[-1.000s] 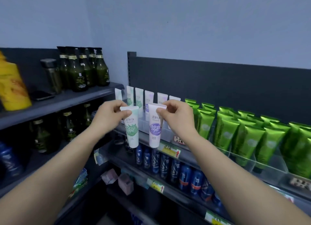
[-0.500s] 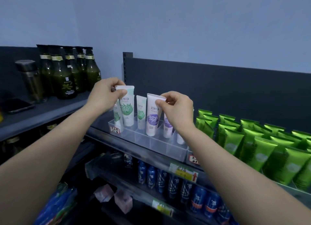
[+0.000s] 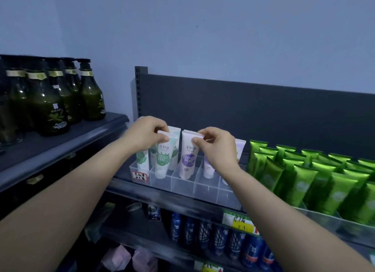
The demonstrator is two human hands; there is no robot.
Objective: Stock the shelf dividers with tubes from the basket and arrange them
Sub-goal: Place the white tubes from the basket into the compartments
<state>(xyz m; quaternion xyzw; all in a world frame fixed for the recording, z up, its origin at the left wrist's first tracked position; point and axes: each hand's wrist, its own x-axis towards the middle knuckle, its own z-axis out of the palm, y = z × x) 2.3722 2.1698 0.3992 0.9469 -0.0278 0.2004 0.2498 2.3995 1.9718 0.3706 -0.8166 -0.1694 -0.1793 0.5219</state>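
- We are seating two tubes: left hand (image 3: pixel 145 134) pinches the green tube (image 3: pixel 163 160), right hand (image 3: pixel 215 147) pinches the purple tube (image 3: pixel 188 158).
- Next, we judge, both must drop upright into the clear divider (image 3: pixel 205 192) beneath our hands.

Purple-label tube (image 3: pixel 188 159): lowered deeper into clear divider tray (image 3: pixel 205 188)
Green-label tube (image 3: pixel 163 160): lowered into slot at 9 o'clock of it

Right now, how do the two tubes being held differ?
The green-print tube has a green leaf label; the purple-print tube has a purple one. The left hand pinches the green-print tube's top; the right hand pinches the purple-print tube's. Both are white, cap down, in neighbouring divider slots.
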